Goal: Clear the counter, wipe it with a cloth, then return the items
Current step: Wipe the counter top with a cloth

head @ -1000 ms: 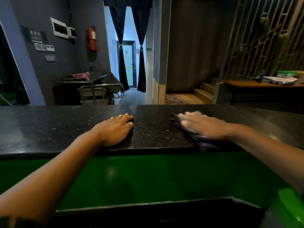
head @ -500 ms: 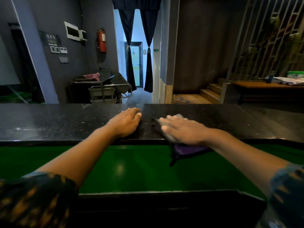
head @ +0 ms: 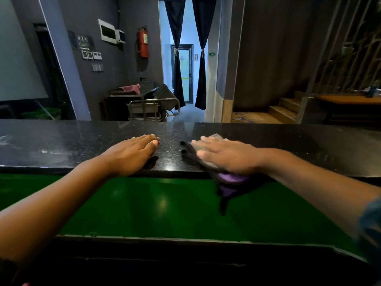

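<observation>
Two hands are on the counter (head: pixel 82 141), both near its front edge. My left hand (head: pixel 132 154) lies flat with straight fingers on the bare stone, holding nothing, just bracing. My right hand (head: pixel 224 154) is flat too, fingers spread, pressing the cloth (head: pixel 231 178) down at the front edge, right of centre. The hands are near each other but apart.

Only part of the cloth is under my palm. A dark strip shows at my fingertips, and a purple fold hangs over the front edge, down in front of the green panel (head: pixel 165 203) below.

I judge this to be the wiping step, with no items on the stretch I can see.

The risk is the overhang. With so much cloth off the edge and only flat pressure on it, a stroke toward the back edge could let it slide out from under my palm and drop behind the counter. A bunched cloth would also wipe a narrow track and leave streaks; I see pale smears near the left end that need a pass. I'd gather the hanging part first.
</observation>
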